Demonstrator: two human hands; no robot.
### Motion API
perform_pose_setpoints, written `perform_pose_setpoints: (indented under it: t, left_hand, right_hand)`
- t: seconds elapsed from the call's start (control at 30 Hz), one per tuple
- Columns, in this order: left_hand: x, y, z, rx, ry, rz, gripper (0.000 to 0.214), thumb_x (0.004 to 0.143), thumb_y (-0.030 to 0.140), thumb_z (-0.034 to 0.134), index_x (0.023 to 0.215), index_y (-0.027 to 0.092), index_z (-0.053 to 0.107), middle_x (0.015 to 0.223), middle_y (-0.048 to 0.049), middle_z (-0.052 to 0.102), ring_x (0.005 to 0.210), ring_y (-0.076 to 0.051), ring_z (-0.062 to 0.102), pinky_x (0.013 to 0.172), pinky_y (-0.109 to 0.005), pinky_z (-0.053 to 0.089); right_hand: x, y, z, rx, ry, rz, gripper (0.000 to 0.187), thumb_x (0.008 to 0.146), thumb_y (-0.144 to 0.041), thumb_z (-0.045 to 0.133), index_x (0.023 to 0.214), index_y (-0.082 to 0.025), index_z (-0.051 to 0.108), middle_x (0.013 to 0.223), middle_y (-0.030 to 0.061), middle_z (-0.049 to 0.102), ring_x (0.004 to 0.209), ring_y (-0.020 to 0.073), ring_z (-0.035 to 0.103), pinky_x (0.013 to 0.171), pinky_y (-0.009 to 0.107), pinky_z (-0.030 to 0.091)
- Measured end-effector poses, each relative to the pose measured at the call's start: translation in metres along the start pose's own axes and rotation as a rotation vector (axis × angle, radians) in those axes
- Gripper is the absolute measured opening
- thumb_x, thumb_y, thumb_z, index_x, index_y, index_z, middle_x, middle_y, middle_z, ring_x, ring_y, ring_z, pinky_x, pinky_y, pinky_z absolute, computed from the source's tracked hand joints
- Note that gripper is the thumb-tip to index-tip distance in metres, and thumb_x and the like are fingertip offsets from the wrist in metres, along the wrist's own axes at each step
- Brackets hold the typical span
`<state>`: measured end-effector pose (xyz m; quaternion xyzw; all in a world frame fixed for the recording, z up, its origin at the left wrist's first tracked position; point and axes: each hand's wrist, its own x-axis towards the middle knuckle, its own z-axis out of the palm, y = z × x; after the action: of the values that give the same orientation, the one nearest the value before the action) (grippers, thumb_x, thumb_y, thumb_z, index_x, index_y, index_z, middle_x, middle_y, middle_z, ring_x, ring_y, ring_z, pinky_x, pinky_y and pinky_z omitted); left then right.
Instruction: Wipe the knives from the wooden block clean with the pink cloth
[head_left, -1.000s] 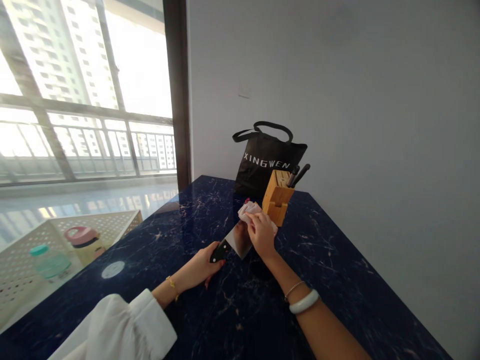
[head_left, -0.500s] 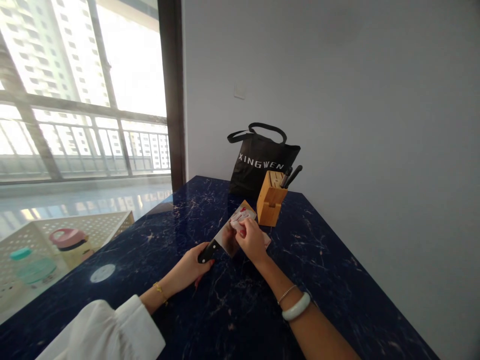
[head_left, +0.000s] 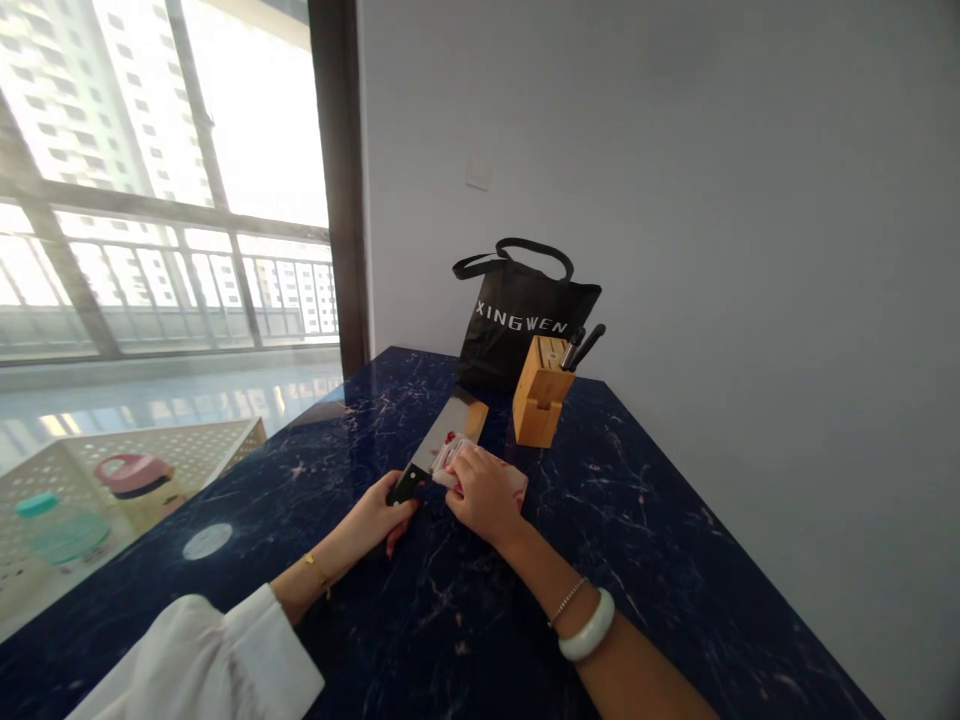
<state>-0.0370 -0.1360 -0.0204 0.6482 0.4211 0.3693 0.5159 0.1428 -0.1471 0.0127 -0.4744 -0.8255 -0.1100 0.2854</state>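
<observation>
- Your left hand (head_left: 373, 518) grips the black handle of the cleaver (head_left: 439, 444); its blade lies low over the dark marble counter (head_left: 660, 560), pointing away from you
- Your right hand (head_left: 486, 492) presses a crumpled tissue (head_left: 504, 478) against the blade near the handle, fingers closed on it
- Just beyond stands the wooden knife block (head_left: 538, 391); behind it, against the wall, the black tote bag (head_left: 521, 315)
</observation>
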Motion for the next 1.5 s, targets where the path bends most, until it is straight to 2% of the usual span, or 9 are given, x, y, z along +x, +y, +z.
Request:
perform_pose_setpoints:
  t: [0.13,0.37,0.57,0.8,1.03,1.13,1.3,1.5]
  left_hand:
    - [-0.001,0.005,0.0,-0.001,0.0,-0.017,0.033,0.072,0.029,0.051,0.1,0.016,0.039,0.043,0.0107,0.045,0.026,-0.006,0.038,0.026,-0.016,0.037]
    - [-0.002,-0.002,0.001,0.125,-0.044,-0.019,0.023,0.072,0.025,0.048,0.091,0.017,0.039,0.044,0.0095,0.047,0.026,-0.006,0.041,0.026,-0.015,0.035]
    - [-0.006,0.002,0.001,0.221,-0.124,-0.02,0.024,0.072,0.026,0.046,0.094,0.018,0.041,0.05,0.0071,0.051,0.03,-0.009,0.046,0.028,-0.016,0.036]
    - [-0.012,0.012,0.002,0.311,-0.131,0.02,0.028,0.075,0.029,0.045,0.1,0.018,0.043,0.053,0.0054,0.053,0.034,-0.01,0.049,0.031,-0.018,0.038]
    - [-0.015,0.017,0.002,0.337,-0.14,0.044,0.026,0.074,0.028,0.045,0.098,0.019,0.045,0.055,0.0051,0.052,0.036,-0.01,0.05,0.033,-0.018,0.038]
    - [-0.016,0.021,0.002,0.327,-0.177,0.043,0.031,0.075,0.031,0.046,0.104,0.019,0.043,0.053,0.0056,0.051,0.035,-0.01,0.048,0.033,-0.018,0.038]
    - [-0.018,0.028,0.002,0.313,-0.242,0.034,0.034,0.075,0.032,0.047,0.106,0.02,0.043,0.054,0.0058,0.049,0.035,-0.009,0.046,0.033,-0.017,0.037]
    - [-0.018,0.024,0.002,0.32,-0.226,0.046,0.038,0.076,0.035,0.048,0.109,0.02,0.041,0.055,0.0065,0.049,0.035,-0.008,0.045,0.032,-0.016,0.036]
  right_hand:
    - [-0.001,-0.003,0.002,0.021,0.011,-0.062,0.026,0.072,-0.014,0.049,0.097,-0.017,0.054,0.088,0.0053,0.051,0.087,0.0188,0.041,0.083,0.034,0.033]
    - [0.003,0.001,0.001,-0.036,0.018,0.02,0.014,0.068,-0.018,0.052,0.081,-0.017,0.057,0.082,0.0054,0.051,0.082,0.0198,0.041,0.075,0.033,0.035]
    - [0.002,-0.003,0.001,0.012,0.033,-0.065,0.023,0.072,-0.017,0.052,0.095,-0.018,0.057,0.086,0.0048,0.05,0.086,0.0192,0.041,0.08,0.033,0.034]
    - [0.006,0.015,0.0,0.001,0.124,0.155,0.03,0.075,-0.016,0.052,0.103,-0.023,0.058,0.087,0.0044,0.05,0.085,0.019,0.043,0.076,0.033,0.036]
    - [0.003,0.003,0.001,0.082,0.076,-0.04,0.03,0.075,-0.022,0.053,0.105,-0.025,0.058,0.086,0.0028,0.049,0.086,0.0177,0.042,0.081,0.032,0.035]
    - [0.006,0.016,0.0,0.082,0.135,0.05,0.032,0.073,-0.02,0.054,0.104,-0.025,0.058,0.086,0.0035,0.049,0.086,0.0188,0.042,0.079,0.033,0.036]
    - [0.004,0.055,-0.004,0.058,0.311,0.253,0.032,0.075,-0.017,0.05,0.105,-0.023,0.058,0.089,0.0049,0.05,0.087,0.0198,0.043,0.08,0.033,0.036]
    - [-0.002,0.079,-0.009,0.101,0.459,0.449,0.025,0.077,-0.015,0.043,0.099,-0.016,0.055,0.09,0.0074,0.051,0.087,0.0201,0.045,0.077,0.032,0.037]
